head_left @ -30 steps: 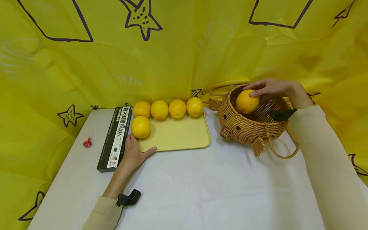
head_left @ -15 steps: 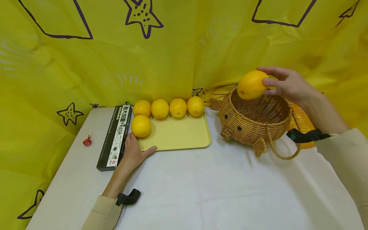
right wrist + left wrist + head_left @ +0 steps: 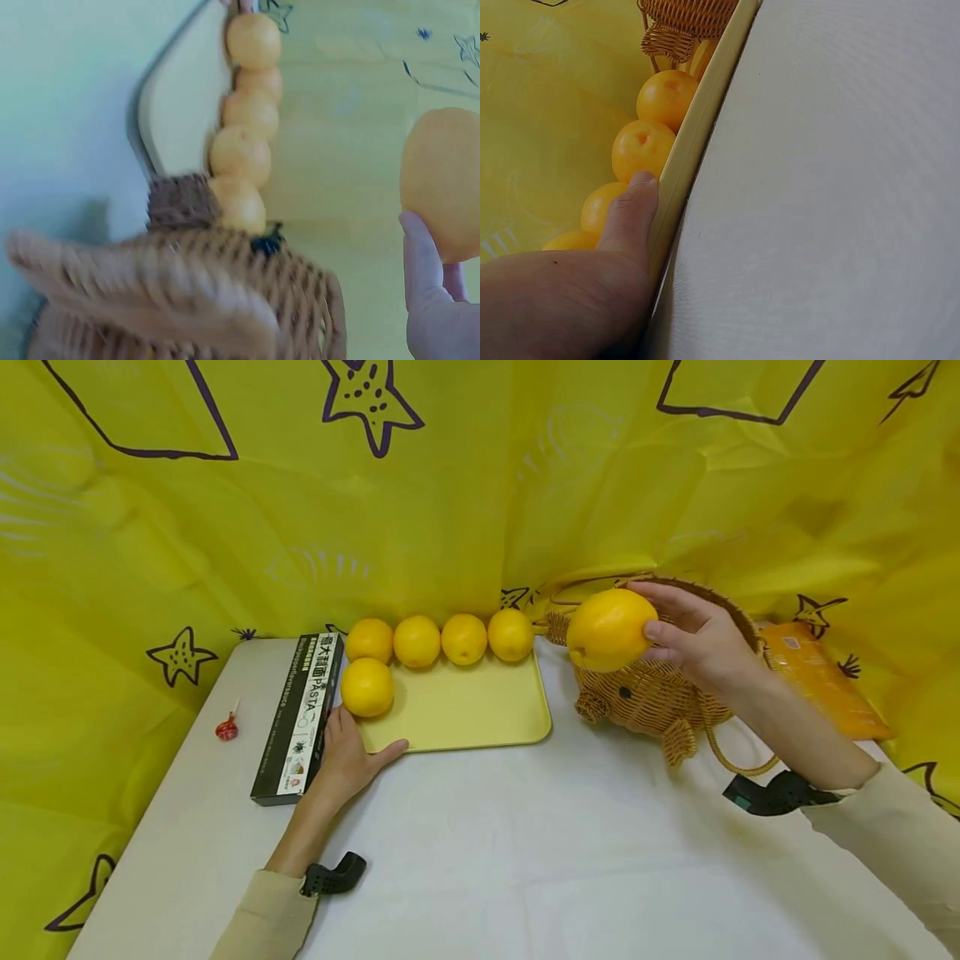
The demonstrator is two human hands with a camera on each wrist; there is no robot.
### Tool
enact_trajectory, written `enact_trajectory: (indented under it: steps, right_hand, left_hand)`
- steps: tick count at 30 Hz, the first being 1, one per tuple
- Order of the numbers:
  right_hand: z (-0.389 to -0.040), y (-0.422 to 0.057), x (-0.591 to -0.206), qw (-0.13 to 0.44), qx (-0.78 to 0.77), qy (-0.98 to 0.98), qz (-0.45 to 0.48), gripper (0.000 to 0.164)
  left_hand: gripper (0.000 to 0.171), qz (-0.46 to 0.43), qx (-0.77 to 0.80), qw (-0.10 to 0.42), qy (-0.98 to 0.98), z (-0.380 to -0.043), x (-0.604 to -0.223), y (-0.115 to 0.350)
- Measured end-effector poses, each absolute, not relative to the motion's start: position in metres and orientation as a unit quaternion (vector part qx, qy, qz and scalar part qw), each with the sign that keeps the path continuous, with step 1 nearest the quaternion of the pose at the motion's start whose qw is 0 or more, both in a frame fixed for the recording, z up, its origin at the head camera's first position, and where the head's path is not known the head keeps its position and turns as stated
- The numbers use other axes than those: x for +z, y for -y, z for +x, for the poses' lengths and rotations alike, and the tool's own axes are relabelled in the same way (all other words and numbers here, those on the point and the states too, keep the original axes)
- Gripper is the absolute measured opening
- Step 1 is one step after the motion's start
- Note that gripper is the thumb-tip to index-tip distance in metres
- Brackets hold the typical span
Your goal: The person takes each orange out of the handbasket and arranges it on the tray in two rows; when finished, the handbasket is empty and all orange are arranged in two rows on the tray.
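In the head view my right hand [image 3: 697, 631] holds an orange [image 3: 611, 628] between thumb and fingers, raised in front of the pig-shaped wicker basket [image 3: 648, 702] and partly covering it. The right wrist view shows the thumb against this orange [image 3: 442, 180]. My left hand [image 3: 348, 760] rests at the near left corner of the yellow tray [image 3: 480, 710], its thumb straight along the front rim and its fingers along the left side. Several oranges line the tray's back edge, one [image 3: 510, 635] at the right end; another [image 3: 367, 687] lies in front of the leftmost.
A black and white pasta box [image 3: 296, 727] lies just left of the tray and left hand. Farther left is a red lollipop [image 3: 227, 727]. An orange packet [image 3: 828, 681] lies right of the basket. A yellow patterned cloth [image 3: 450, 527] hangs behind the table.
My right hand has lifted the orange up out of the basket, then brought it left and lower, in front of the basket. My left hand has stayed at the tray corner.
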State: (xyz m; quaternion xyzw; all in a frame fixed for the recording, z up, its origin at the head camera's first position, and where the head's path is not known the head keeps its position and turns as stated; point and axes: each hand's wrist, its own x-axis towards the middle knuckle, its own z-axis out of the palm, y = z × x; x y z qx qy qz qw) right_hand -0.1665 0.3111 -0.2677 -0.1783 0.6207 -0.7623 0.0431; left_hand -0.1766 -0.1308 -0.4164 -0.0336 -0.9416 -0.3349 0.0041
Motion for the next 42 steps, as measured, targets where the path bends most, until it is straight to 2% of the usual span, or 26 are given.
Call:
enact_trajectory:
  steps: [8, 23, 36, 42]
  right_hand:
    - [-0.147, -0.287, -0.276, 0.063, -0.737, -0.657, -0.148, 0.042]
    - [-0.139, -0.254, -0.288, 0.106, -0.767, -0.609, -0.17, 0.035]
    - [-0.127, -0.236, -0.309, 0.18, -0.795, -0.536, -0.221, 0.034]
    - [-0.134, -0.232, -0.318, 0.219, -0.8, -0.512, -0.227, 0.038]
  left_hand:
    - [0.114, -0.03, -0.33, -0.008, 0.943, -0.177, -0.416, 0.129]
    - [0.114, -0.035, -0.338, -0.001, 0.941, -0.179, -0.416, 0.128]
    - [0.115, -0.03, -0.33, -0.008, 0.943, -0.179, -0.412, 0.129]
    - [0.114, -0.026, -0.33, -0.008, 0.944, -0.177, -0.413, 0.13]
